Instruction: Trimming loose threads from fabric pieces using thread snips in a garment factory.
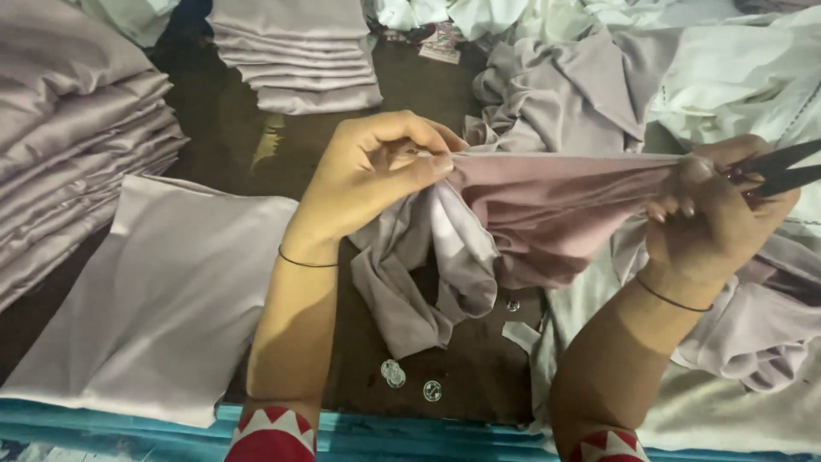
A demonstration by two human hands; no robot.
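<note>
My left hand (368,175) pinches one end of a pale mauve satin cloth (547,210) and holds it up above the dark table. My right hand (714,214) grips the other end, so the cloth's edge is pulled taut between both hands. Small dark scissors (782,167) are also in my right hand, blades pointing to the right. The rest of the cloth hangs down in folds below my left hand.
Folded satin pieces lie flat at the left (162,299), with tall stacks at the far left (68,128) and at the back (299,60). A loose heap of mauve and white cloth (616,77) fills the right. Clear snap buttons (393,374) lie near the table's turquoise front edge (385,436).
</note>
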